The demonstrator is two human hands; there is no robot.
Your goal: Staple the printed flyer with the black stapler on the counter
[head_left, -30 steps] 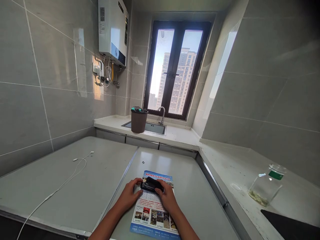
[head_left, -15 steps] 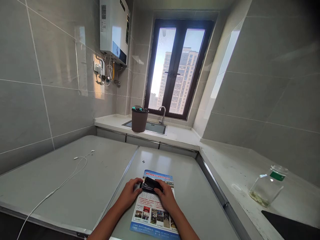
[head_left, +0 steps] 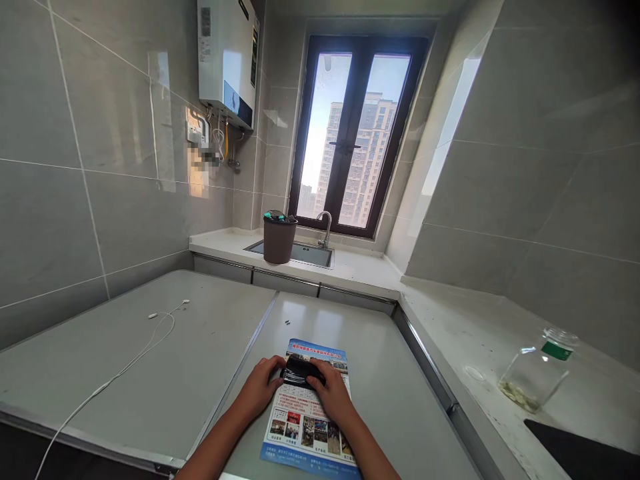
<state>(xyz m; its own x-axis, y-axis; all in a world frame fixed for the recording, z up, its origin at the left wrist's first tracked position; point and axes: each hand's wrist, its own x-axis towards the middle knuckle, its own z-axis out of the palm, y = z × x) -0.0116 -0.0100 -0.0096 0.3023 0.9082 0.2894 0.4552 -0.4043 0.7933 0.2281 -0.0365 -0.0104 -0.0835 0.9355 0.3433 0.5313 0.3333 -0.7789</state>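
A black stapler (head_left: 299,372) lies across the upper part of a printed flyer (head_left: 295,427) on the table. My left hand (head_left: 261,387) grips its left end, thumb in front and fingers behind. Around the right end, my right hand (head_left: 331,390) is closed, its thumb along the near side. Both hands cover the stapler's ends, and its top looks low and flat. Coloured photos and red and blue print show on the flyer below.
Small grey bits (head_left: 287,323) lie beyond the flyer. A white cable (head_left: 135,360) runs over the table's left half. At the back, a brown bin (head_left: 279,240) stands by the sink (head_left: 313,255). On the right counter (head_left: 460,313) is a glass jar (head_left: 535,373).
The stapler's upper part, raised at its left end earlier, has come down and now looks flat. Both hands stay around it in nearly the same place. The flyer has hardly moved.
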